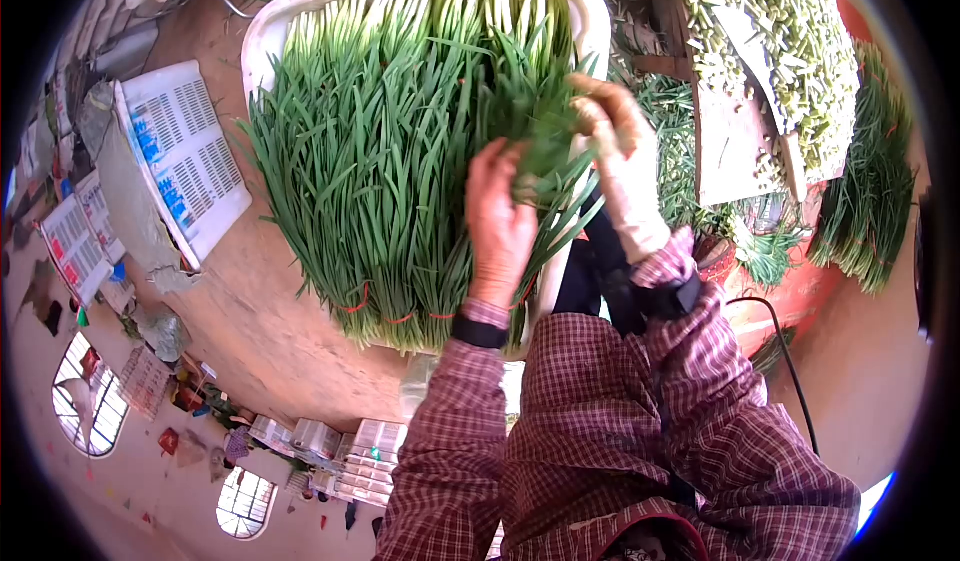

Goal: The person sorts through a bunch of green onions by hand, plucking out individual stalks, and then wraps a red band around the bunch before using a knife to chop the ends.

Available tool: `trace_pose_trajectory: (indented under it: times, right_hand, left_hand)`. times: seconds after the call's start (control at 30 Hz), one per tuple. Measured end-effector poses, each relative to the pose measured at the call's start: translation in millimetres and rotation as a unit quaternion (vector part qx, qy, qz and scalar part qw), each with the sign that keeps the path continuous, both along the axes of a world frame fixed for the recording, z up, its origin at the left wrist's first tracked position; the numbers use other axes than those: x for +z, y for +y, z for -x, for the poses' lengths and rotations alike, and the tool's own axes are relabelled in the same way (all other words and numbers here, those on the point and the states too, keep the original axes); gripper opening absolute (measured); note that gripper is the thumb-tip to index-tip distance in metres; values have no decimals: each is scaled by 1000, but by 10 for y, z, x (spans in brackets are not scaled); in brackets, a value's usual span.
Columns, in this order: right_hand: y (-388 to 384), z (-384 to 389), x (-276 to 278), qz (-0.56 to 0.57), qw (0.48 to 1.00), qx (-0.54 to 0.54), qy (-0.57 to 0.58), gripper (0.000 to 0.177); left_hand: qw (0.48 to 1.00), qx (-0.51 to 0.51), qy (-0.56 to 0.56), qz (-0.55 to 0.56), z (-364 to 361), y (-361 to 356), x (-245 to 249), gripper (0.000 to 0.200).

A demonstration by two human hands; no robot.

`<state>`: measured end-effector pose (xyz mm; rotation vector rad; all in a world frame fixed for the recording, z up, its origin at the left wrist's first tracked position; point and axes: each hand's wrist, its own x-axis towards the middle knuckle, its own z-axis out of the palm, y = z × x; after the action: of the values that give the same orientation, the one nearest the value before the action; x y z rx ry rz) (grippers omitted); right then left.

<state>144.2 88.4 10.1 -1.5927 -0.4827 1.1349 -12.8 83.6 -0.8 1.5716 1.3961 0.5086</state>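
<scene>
Bundles of long green stalks [390, 161] with pale ends lie side by side in a white crate [262, 36]; red bands circle some of them near the lower edge. My left hand [500, 211], bare, is at the right part of the crate, its fingers curled at a blurred green clump [548, 146]. On the other side of that clump is my right hand [618, 146], in a pale, stained glove, with fingers bent by the crate's right rim. What the right fingers hold, if anything, is smeared by motion.
At the upper right, cut pale stalk pieces [790, 21] lie heaped beside a board [725, 141] and a blade-like metal piece. More banded green bundles [865, 201] are at the far right. An upturned white crate [190, 151] stands left. A black cable [797, 391] curves near my right arm.
</scene>
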Motion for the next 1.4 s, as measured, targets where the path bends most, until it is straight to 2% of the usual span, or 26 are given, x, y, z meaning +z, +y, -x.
trace_pose_trajectory:
  times: [0.03,0.1,0.17,0.23,0.3,0.33,0.37,0.4,0.43,0.5,0.53,0.6,0.63,0.7,0.73,0.77,0.83,0.87,0.93,1.0,1.03,1.1,1.17,1.3,1.33,1.4]
  right_hand:
    - [-45,-113,49,-54,998,-1,23,28]
    - [28,-211,296,-17,999,-33,-32,28]
    - [37,-230,432,-73,996,-22,-44,27]
    - [94,-171,606,-27,994,35,-103,23]
    - [123,-97,683,-62,976,135,-160,21]
    - [157,-39,649,-131,949,177,-227,20]
    - [157,67,594,-147,948,194,-204,18]
    - [160,173,596,-88,961,216,-152,17]
    - [177,276,604,-28,966,237,-100,16]
    - [252,439,509,-43,969,238,-55,14]
    - [313,511,512,-11,973,230,-3,14]
    - [347,703,270,12,972,224,74,13]
    - [371,779,194,19,969,230,91,12]
    - [405,921,52,47,944,322,45,17]
    - [393,1010,4,43,943,328,18,18]
    - [397,1082,-16,38,942,334,-10,20]
    - [406,1232,-96,39,939,339,-32,25]
    - [420,1301,-136,35,938,340,-54,24]
    - [418,1421,-223,30,936,342,-76,23]
    - [400,1502,-319,-14,927,327,-184,18]
    - [381,1528,-365,-14,926,327,-187,18]
    - [344,1561,-452,62,963,255,66,12]
    - [326,1510,-376,14,974,88,208,9]
    - [502,665,-80,-44,972,-52,226,12]
    - [441,415,20,-84,940,-87,319,18]
    - [114,-27,132,-157,866,-147,451,34]
  left_hand:
    - [991,-78,91,-64,-99,-79,45,46]
    - [986,-97,130,-25,-311,-256,77,59]
    - [972,-117,191,-68,-428,-373,-25,62]
    - [965,-133,212,-74,-479,-413,-55,67]
    - [966,-154,189,-90,-467,-439,-28,68]
    - [997,-77,30,-9,-511,-405,69,62]
    - [989,5,-130,71,-551,-370,165,56]
    - [991,-5,-94,91,-487,-461,193,70]
    - [997,-24,-30,68,-440,-503,248,69]
    - [990,23,-18,138,-274,-467,382,64]
    - [996,12,39,-77,-146,-615,510,52]
    - [983,42,150,-99,129,-655,569,30]
    - [977,77,175,-96,269,-634,607,29]
    - [961,141,191,-139,633,-552,497,36]
    - [954,165,214,-128,816,-495,457,50]
    - [954,166,214,-129,932,-389,448,50]
    - [935,153,282,-149,1102,-164,389,75]
    - [935,155,283,-149,1163,-69,354,75]
    - [940,85,307,-125,1227,94,269,103]
    - [939,53,315,-128,1224,211,129,109]
    - [937,20,324,-130,1229,244,45,116]
    - [940,17,320,-114,1218,238,-128,123]
    - [933,14,346,-92,1188,237,-222,125]
    - [957,65,268,-92,1212,255,-139,117]
    - [957,65,266,-93,1203,314,-108,117]
    - [906,53,371,-194,1168,477,-50,109]
